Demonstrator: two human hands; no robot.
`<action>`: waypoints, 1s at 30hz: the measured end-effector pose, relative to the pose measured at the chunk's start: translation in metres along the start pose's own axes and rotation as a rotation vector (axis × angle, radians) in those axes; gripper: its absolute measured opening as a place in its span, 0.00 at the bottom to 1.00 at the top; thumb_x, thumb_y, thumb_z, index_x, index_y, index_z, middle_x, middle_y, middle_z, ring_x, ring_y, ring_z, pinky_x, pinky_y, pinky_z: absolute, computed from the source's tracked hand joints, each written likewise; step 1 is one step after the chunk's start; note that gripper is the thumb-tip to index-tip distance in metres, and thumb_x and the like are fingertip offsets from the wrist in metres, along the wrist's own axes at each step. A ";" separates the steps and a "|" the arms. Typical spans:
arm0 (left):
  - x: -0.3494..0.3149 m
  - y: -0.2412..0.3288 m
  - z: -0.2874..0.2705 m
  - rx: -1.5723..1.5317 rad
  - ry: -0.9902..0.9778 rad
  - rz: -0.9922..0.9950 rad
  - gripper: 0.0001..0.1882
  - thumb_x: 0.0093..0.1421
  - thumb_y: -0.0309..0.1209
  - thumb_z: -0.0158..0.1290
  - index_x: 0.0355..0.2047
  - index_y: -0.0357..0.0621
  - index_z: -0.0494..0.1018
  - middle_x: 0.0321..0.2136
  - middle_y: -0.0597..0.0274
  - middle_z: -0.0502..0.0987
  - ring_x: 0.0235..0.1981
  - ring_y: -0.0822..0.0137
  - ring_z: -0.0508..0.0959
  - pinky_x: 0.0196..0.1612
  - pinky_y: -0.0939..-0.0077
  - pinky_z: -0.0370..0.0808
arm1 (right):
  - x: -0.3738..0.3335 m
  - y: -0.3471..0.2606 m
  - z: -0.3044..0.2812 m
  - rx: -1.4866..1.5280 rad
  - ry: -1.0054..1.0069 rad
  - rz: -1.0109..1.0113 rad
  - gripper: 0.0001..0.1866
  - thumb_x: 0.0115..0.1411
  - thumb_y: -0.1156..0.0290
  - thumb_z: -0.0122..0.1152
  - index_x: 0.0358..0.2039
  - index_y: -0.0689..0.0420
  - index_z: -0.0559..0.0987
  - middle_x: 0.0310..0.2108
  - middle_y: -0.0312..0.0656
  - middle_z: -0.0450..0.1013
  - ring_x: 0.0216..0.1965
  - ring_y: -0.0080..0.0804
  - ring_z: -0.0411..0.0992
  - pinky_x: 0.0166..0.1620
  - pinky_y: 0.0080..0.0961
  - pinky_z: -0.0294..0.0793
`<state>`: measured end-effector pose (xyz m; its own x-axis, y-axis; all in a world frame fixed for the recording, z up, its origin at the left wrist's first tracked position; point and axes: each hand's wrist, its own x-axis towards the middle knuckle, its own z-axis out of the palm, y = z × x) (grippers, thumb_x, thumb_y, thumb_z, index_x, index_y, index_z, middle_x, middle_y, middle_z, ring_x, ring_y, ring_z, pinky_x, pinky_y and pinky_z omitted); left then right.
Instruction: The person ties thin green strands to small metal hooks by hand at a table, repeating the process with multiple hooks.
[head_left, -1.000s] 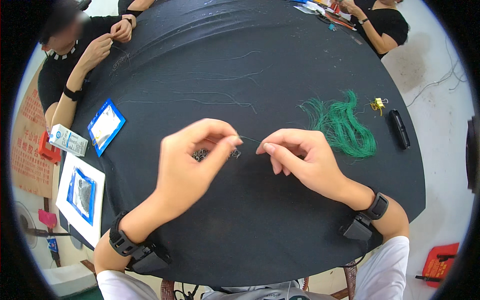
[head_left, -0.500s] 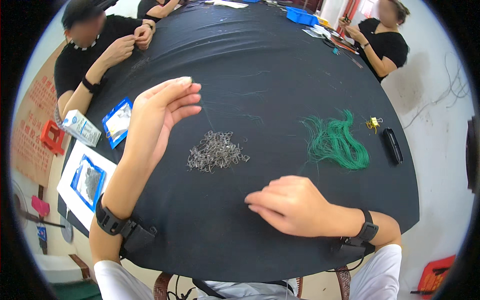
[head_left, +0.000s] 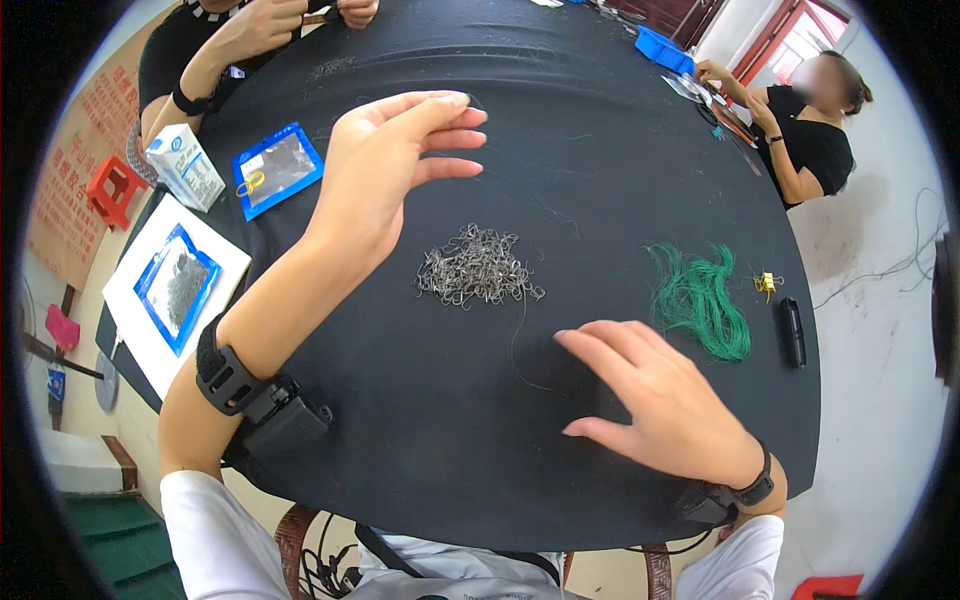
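Note:
Raised over the far part of the table, my left hand (head_left: 385, 165) pinches thumb and forefinger together, its other fingers spread. A tiny dark bit shows at the pinch, too small to make out. Below it lies a heap of small metal fish hooks (head_left: 478, 265). My right hand (head_left: 665, 405) hovers right of the heap, thumb and fingers apart, with nothing in it. One thin line (head_left: 513, 345) curves from the heap toward my right thumb. Beyond that hand rests a bundle of green fishing line (head_left: 705, 300).
Yellow binder clip (head_left: 767, 283) and black pen-like case (head_left: 792, 333) lie at the right. On the left are a blue-edged pouch (head_left: 278, 170), a white carton (head_left: 185, 168) and another pouch (head_left: 178, 285) on a white sheet. Co-workers sit at the far left and far right.
My right hand has opened from a pinch. My left hand, still pinching, appears farther right and higher as the head view has shifted. The thin line now lies slack near the heap.

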<state>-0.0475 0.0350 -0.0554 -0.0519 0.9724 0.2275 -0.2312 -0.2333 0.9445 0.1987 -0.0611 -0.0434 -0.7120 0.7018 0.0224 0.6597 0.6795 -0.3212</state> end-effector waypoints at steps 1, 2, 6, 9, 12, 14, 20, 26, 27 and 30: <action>-0.001 -0.001 0.000 -0.003 0.008 -0.004 0.14 0.60 0.33 0.53 0.41 0.35 0.74 0.37 0.55 0.78 0.38 0.69 0.78 0.39 0.75 0.76 | -0.001 0.002 -0.002 0.000 -0.009 -0.003 0.33 0.46 0.66 0.68 0.51 0.62 0.66 0.47 0.48 0.66 0.47 0.45 0.66 0.47 0.35 0.70; -0.001 -0.003 0.001 0.003 -0.017 -0.008 0.14 0.60 0.33 0.53 0.40 0.36 0.74 0.37 0.55 0.78 0.37 0.69 0.78 0.39 0.75 0.76 | -0.003 0.003 -0.004 -0.035 -0.017 0.043 0.32 0.45 0.67 0.68 0.50 0.62 0.66 0.46 0.48 0.66 0.47 0.45 0.66 0.47 0.35 0.70; -0.005 -0.004 0.006 0.026 -0.054 -0.023 0.13 0.60 0.34 0.53 0.40 0.36 0.75 0.37 0.55 0.78 0.37 0.68 0.78 0.38 0.75 0.76 | -0.003 0.012 0.000 -0.036 -0.009 0.127 0.26 0.45 0.68 0.68 0.43 0.62 0.69 0.40 0.46 0.66 0.43 0.44 0.67 0.44 0.35 0.70; -0.009 -0.003 0.007 0.060 -0.087 0.001 0.13 0.60 0.34 0.53 0.40 0.36 0.75 0.37 0.55 0.78 0.37 0.68 0.78 0.37 0.76 0.77 | -0.003 0.006 0.003 0.013 -0.002 0.091 0.20 0.46 0.69 0.68 0.37 0.61 0.71 0.36 0.44 0.67 0.40 0.43 0.67 0.41 0.34 0.70; -0.013 0.001 0.011 0.061 -0.127 0.003 0.14 0.60 0.34 0.53 0.40 0.36 0.75 0.37 0.54 0.78 0.38 0.67 0.79 0.37 0.76 0.77 | -0.004 -0.002 0.014 0.004 0.041 0.059 0.14 0.46 0.71 0.66 0.32 0.60 0.73 0.32 0.42 0.68 0.36 0.41 0.68 0.38 0.33 0.70; -0.018 0.003 0.016 0.057 -0.144 0.001 0.13 0.60 0.34 0.53 0.40 0.36 0.75 0.37 0.53 0.79 0.38 0.66 0.79 0.36 0.76 0.77 | -0.003 -0.002 0.023 -0.019 0.096 0.029 0.07 0.47 0.76 0.62 0.27 0.59 0.74 0.27 0.40 0.69 0.31 0.40 0.68 0.36 0.33 0.70; -0.034 0.001 0.027 0.018 -0.331 -0.182 0.11 0.60 0.33 0.52 0.36 0.37 0.75 0.36 0.52 0.79 0.38 0.65 0.80 0.33 0.76 0.78 | 0.001 0.004 0.018 0.058 0.081 -0.035 0.05 0.48 0.77 0.59 0.26 0.58 0.73 0.25 0.41 0.69 0.30 0.40 0.70 0.34 0.34 0.70; -0.048 0.004 0.037 0.007 -0.588 -0.447 0.10 0.58 0.30 0.53 0.34 0.34 0.75 0.36 0.49 0.79 0.37 0.62 0.80 0.30 0.72 0.80 | -0.002 -0.005 0.000 -0.015 0.305 -0.005 0.08 0.46 0.80 0.61 0.26 0.58 0.71 0.22 0.41 0.69 0.24 0.39 0.71 0.26 0.30 0.69; -0.051 0.006 0.038 -0.001 -0.594 -0.499 0.09 0.58 0.30 0.54 0.34 0.34 0.75 0.36 0.49 0.79 0.37 0.62 0.80 0.30 0.71 0.80 | -0.002 -0.005 -0.002 -0.013 0.305 0.000 0.08 0.46 0.80 0.61 0.26 0.58 0.71 0.22 0.41 0.69 0.24 0.39 0.71 0.26 0.30 0.69; -0.054 0.010 0.040 -0.029 -0.603 -0.587 0.09 0.58 0.29 0.54 0.33 0.34 0.75 0.36 0.49 0.79 0.37 0.62 0.81 0.29 0.71 0.81 | 0.001 -0.005 -0.007 -0.052 0.465 -0.060 0.11 0.42 0.84 0.62 0.29 0.60 0.74 0.22 0.41 0.69 0.22 0.37 0.70 0.25 0.29 0.69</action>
<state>-0.0078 -0.0205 -0.0487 0.6107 0.7654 -0.2029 -0.0839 0.3173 0.9446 0.1964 -0.0623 -0.0353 -0.5737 0.6741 0.4653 0.6400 0.7234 -0.2590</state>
